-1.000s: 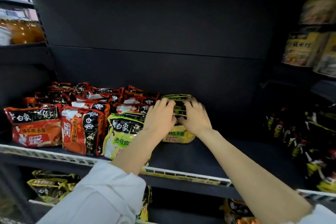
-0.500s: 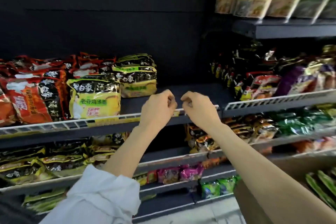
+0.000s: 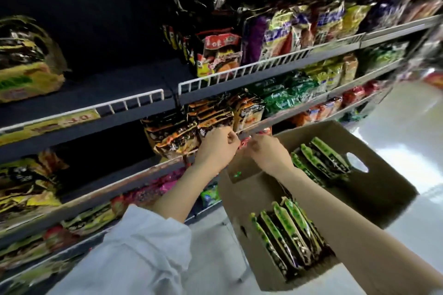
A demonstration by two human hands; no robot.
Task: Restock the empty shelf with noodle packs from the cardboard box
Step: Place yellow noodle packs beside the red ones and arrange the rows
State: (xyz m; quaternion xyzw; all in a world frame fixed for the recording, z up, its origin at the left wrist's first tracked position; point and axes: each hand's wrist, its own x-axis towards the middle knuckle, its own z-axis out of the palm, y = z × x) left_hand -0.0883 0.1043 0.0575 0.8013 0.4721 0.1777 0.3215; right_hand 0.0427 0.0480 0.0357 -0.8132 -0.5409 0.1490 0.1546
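Hovering between shelf and box: left hand (image 3: 215,148) and right hand (image 3: 268,153) sit close together, fingers curled, nothing gripped that I can make out. Frame is motion-blurred, so fingertip detail is uncertain.

Box (image 3: 388,189) is near right, below the hands, open top. Green packs (image 3: 285,235) stand on edge in a near cluster, second cluster (image 3: 323,163) further back. Target shelf (image 3: 115,93) is upper left, mostly bare, one yellow pack (image 3: 26,79) at its far left edge.

Risks as I judge them:
- Packs are packed tight on edge. Grabbing one by the top seal may drag a neighbour out and drop it on the floor.
- Shelf has a white wire rail (image 3: 134,103) along the front. A low carry would snag the pack on it.
- Orange packs (image 3: 187,129) on the shelf below sit right at the left knuckles. A careless swing knocks them off.
- Slick film wrappers, so a loose pinch slips.
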